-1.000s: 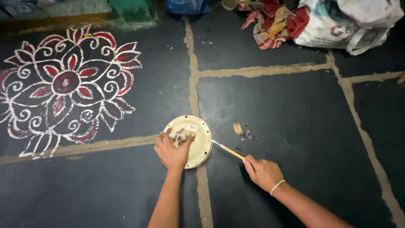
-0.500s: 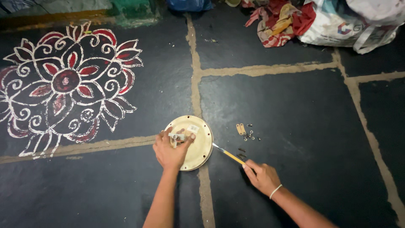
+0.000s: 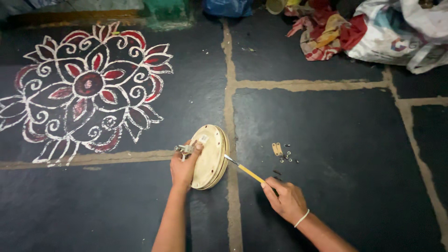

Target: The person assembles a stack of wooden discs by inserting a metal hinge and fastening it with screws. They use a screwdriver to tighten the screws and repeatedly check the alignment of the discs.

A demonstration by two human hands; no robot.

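Observed from the head camera: the left hand [image 3: 183, 167] gripped a round, cream-coloured disc-shaped unit [image 3: 209, 156], tilted up on its edge on the dark stone floor [image 3: 326, 140], fingers closed over its left face beside a small grey metal fitting [image 3: 185, 149] at 9 o'clock of the disc. The right hand [image 3: 288, 200], at about 4 o'clock from the disc, was closed around a yellow-handled screwdriver [image 3: 246, 171], whose metal tip met the rim of the disc at its 3 o'clock side. Loose hardware lay on the floor just right of the disc, at 3 o'clock: a small tan flat plate [image 3: 277, 149] and a scatter of dark little screws [image 3: 287, 157], apart from both hands. Judgement on progress: with several screws and a plate already lying off the unit, the taking-apart looked partly done; the two halves of the disc appeared closed together along the seam, so separating them seemed left to do. Whether any screws remained in the body could not be told. Further off, a white-and-red chalk floral floor drawing [image 3: 88, 86] lay at 10 o'clock, and a heap of coloured cloth and white bags [image 3: 373, 28] at 1 o'clock.
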